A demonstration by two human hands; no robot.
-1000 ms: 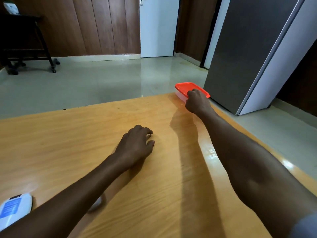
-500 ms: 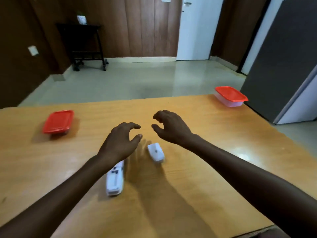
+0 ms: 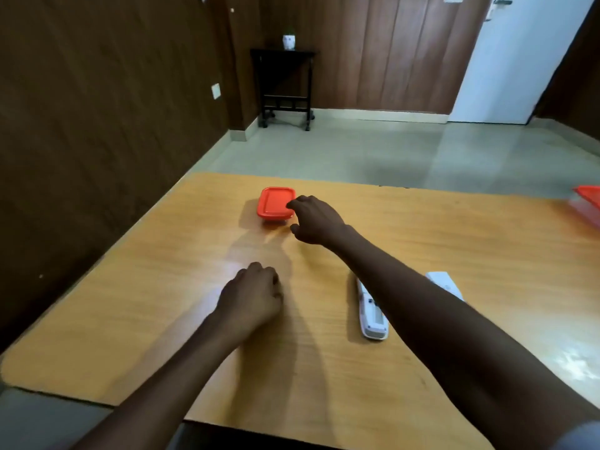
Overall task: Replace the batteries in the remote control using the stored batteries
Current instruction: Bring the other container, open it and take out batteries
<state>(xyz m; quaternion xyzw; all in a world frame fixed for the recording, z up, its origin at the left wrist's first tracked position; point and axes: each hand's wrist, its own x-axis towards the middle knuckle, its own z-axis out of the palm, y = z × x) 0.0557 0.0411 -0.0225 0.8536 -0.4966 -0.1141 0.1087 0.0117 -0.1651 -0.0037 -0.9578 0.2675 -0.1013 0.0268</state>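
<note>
A small container with a red lid (image 3: 274, 204) stands on the wooden table (image 3: 156, 287) at the far left. My right hand (image 3: 313, 222) reaches across to it, fingertips on the lid's right edge, thumb apart below. My left hand (image 3: 251, 293) rests on the table nearer to me, fingers curled in, nothing seen in it. The white remote control (image 3: 371, 311) lies back up with its battery bay uncovered, partly under my right forearm. Its loose white battery cover (image 3: 444, 284) lies to the right of that arm.
A second red-lidded container (image 3: 589, 203) sits at the table's far right edge, cut off by the frame. A dark wood-panelled wall runs close along the table's left side. A black side table (image 3: 285, 86) stands across the tiled floor.
My view has swung left. My right hand left the right-hand container, passed over the remote and now touches the left container's lid. My left hand has curled shut on the table.
</note>
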